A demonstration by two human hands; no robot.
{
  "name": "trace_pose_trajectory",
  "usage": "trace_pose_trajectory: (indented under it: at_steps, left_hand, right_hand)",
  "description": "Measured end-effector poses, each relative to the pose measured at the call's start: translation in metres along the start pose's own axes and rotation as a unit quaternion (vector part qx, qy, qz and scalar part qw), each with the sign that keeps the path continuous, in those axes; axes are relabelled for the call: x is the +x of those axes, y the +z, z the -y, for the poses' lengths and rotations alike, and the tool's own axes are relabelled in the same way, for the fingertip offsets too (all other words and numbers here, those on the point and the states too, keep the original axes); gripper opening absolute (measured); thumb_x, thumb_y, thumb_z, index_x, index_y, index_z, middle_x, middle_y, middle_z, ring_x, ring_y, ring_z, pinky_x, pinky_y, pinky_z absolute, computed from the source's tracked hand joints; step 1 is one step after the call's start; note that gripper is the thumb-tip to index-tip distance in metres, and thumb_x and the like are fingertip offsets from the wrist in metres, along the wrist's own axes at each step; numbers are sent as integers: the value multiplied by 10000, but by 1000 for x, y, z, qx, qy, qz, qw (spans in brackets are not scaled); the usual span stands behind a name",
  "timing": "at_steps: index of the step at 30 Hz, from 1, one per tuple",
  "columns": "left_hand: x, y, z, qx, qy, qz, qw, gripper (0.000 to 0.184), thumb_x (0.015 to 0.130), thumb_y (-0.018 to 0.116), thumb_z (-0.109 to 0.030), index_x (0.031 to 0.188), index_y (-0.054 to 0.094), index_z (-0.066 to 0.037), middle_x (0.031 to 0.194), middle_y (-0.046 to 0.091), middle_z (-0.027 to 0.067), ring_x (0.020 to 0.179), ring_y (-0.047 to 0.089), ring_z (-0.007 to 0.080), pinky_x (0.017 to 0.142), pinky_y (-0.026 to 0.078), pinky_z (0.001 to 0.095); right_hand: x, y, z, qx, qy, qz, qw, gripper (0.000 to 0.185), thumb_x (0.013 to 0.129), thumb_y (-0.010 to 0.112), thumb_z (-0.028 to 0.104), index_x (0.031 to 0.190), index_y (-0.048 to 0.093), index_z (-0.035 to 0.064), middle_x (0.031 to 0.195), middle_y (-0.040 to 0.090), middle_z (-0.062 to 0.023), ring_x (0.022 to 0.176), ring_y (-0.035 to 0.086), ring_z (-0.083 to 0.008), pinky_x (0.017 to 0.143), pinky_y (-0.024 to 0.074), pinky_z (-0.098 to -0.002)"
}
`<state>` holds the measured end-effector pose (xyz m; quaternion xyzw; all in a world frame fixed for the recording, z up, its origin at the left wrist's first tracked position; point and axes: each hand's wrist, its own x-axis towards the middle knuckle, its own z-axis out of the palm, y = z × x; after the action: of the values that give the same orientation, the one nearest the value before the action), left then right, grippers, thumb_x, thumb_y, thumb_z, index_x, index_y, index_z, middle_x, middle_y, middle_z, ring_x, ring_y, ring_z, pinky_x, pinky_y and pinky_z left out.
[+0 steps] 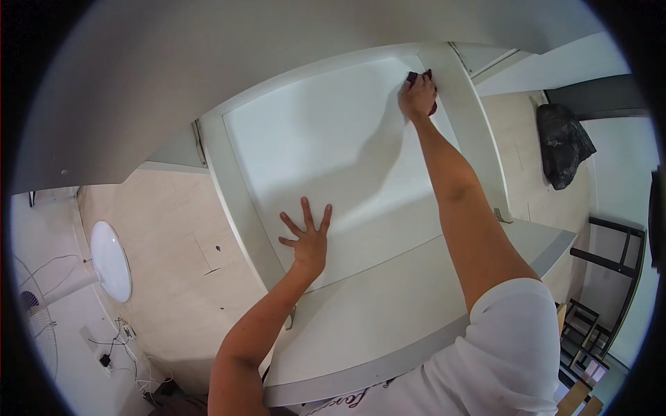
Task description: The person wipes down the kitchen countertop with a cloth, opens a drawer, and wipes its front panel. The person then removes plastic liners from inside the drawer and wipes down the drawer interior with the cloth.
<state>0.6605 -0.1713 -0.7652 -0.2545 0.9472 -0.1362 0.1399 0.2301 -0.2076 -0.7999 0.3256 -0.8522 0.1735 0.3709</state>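
Note:
A white drawer (229, 187) is pulled out, its flat white bottom (333, 132) in view. Low on the left of that bottom, my left hand (309, 239) lies with its fingers spread and nothing in it. At the far right corner my right hand (418, 97) presses a dark red and black cloth (433, 108) against the drawer bottom, beside the right side wall. Part of the cloth is hidden under the palm and fingers.
A grey cabinet surface (159, 83) rises beyond the drawer. On the right floor lies a black plastic bag (563, 145), near black metal frames (610, 267). At the left stand a fan (38, 305) with a round white base (111, 261) and loose cables (146, 360).

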Motion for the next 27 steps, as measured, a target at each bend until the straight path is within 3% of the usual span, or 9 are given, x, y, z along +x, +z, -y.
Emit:
trace_pose_trajectory:
  at_steps: [9, 15, 18, 20, 21, 24, 25, 26, 27]
  left_hand:
    - [-2, -10, 6, -15, 44, 91, 995, 788, 795, 613, -172, 1455, 229, -368, 1521, 78, 226, 1174, 221, 705, 610, 511, 666]
    - [2, -32, 12, -26, 81, 120, 989, 1005, 663, 753, -281, 1467, 153, -332, 1515, 25, 238, 1154, 191, 732, 620, 502, 685]
    - [5, -41, 12, -32, 104, 160, 981, 1256, 512, 851, -366, 1478, 50, -295, 1504, 3, 266, 1145, 187, 740, 619, 506, 680]
    - [5, -41, 14, -29, 116, 156, 980, 1351, 453, 882, -414, 1481, 20, -254, 1489, -15, 301, 1136, 185, 748, 613, 514, 665]
    - [5, -41, 15, -20, 121, 155, 980, 1351, 453, 882, -414, 1481, 20, -254, 1489, -15, 301, 1136, 185, 748, 613, 514, 665]
    - [4, -37, 10, -30, 113, 162, 980, 1358, 448, 881, -428, 1480, 17, -249, 1487, -16, 306, 1130, 184, 752, 606, 520, 655]
    - [4, -31, 8, -26, 105, 159, 981, 1337, 460, 880, -419, 1481, 36, -236, 1484, -7, 309, 1126, 171, 759, 607, 517, 659]
    - [3, -28, 8, -21, 98, 158, 982, 1316, 473, 879, -410, 1481, 54, -222, 1482, 2, 311, 1121, 158, 766, 608, 513, 663]
    - [0, -16, 10, -20, 99, 162, 982, 1316, 473, 879, -410, 1481, 54, -222, 1482, 2, 311, 1121, 158, 766, 608, 513, 663]
  right_hand:
    - [-79, -50, 317, 321, -234, 158, 904, 129, 810, 509, 87, 897, 595, 44, 911, 582, -123, 899, 539, -292, 835, 411, -389]
    - [-40, -101, 278, 582, 238, 407, 662, 222, 906, 509, 241, 994, 533, 39, 937, 634, -214, 921, 603, -388, 821, 455, -474]
    - [10, -63, 198, 510, 500, 167, 680, 358, 952, 406, 362, 1010, 495, 20, 966, 622, -244, 927, 595, -429, 814, 457, -495]
    - [59, -62, 142, 509, 621, 43, 595, 382, 945, 412, 356, 1031, 486, -9, 981, 600, -252, 940, 584, -410, 818, 456, -487]
    - [77, -50, 128, 511, 626, -38, 588, 403, 936, 425, 346, 1056, 480, -35, 1006, 587, -248, 945, 580, -408, 822, 462, -480]
    - [79, 75, 170, 435, 636, 67, 633, 478, 928, 448, 343, 1183, 428, -61, 1248, 422, -278, 1185, 396, -395, 975, 359, -496]
    - [77, 34, 200, 462, 679, 40, 569, 448, 921, 465, 304, 1181, 422, -58, 1230, 427, -266, 1167, 384, -410, 990, 329, -486]
    - [76, -1, 237, 391, 631, 101, 663, 456, 906, 495, 290, 1190, 421, -59, 1200, 449, -258, 1144, 399, -399, 994, 307, -481]
    - [67, -9, 274, 406, 657, 126, 622, 445, 893, 510, 294, 1158, 432, -55, 1165, 469, -263, 1129, 414, -401, 990, 299, -482]
